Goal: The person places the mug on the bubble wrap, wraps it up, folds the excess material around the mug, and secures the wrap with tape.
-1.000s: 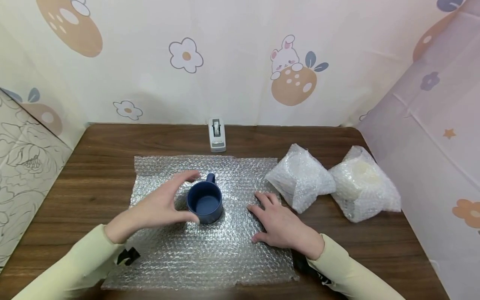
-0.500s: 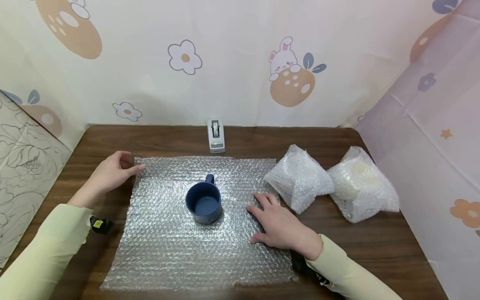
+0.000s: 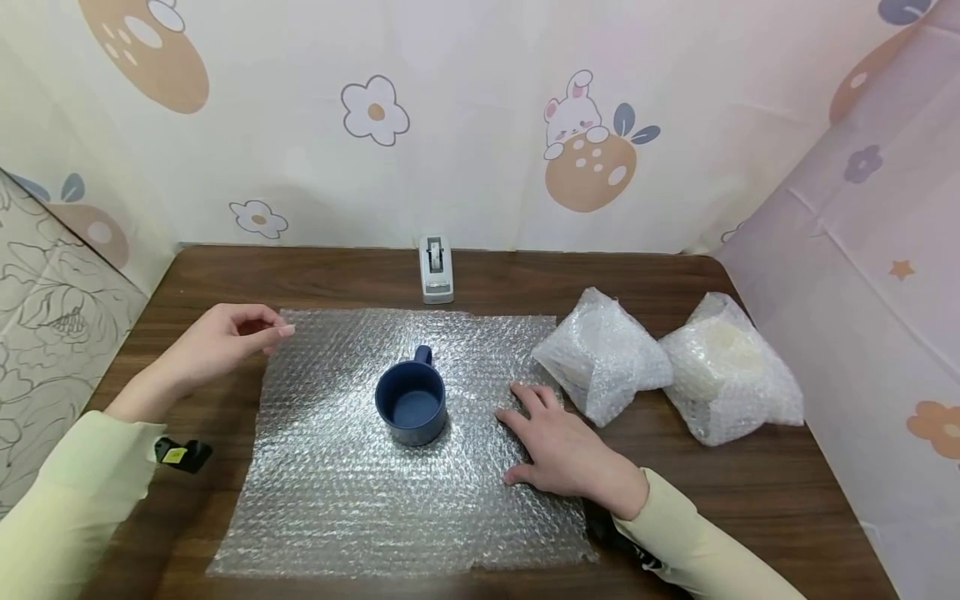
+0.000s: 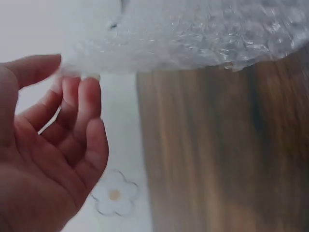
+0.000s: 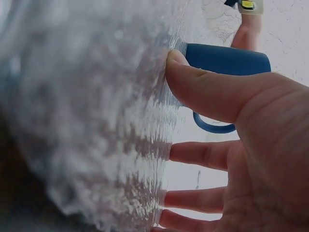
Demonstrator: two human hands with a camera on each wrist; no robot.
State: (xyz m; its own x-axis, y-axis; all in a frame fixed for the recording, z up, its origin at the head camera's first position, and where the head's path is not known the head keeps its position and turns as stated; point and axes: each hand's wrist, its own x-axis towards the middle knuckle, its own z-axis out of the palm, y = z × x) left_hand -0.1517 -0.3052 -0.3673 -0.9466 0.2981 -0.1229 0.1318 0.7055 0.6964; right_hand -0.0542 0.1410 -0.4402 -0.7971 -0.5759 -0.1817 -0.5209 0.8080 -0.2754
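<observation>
A dark blue mug (image 3: pixel 411 403) stands upright near the middle of a sheet of bubble wrap (image 3: pixel 360 508), its handle toward the back. My left hand (image 3: pixel 228 342) pinches the sheet's back left corner between thumb and fingertips; the left wrist view shows the bubble wrap (image 4: pixel 193 38) stretching away from that pinch. To the right of the mug, my right hand (image 3: pixel 562 450) rests on the sheet with fingers spread. In the right wrist view its fingertips press on the bubble wrap (image 5: pixel 111 121), and the mug (image 5: pixel 224 59) shows behind the thumb.
Two bubble-wrapped bundles, a nearer-middle one (image 3: pixel 603 354) and a far right one (image 3: pixel 727 367), sit to the right of the sheet. A white tape dispenser (image 3: pixel 437 271) stands at the back of the wooden table (image 3: pixel 322 271). Patterned curtains (image 3: pixel 465 125) hang behind it.
My left hand has left the mug's side, moved to the sheet's back left corner and pinched it; the corner has shifted slightly to the right. The right hand and the mug have stayed put.
</observation>
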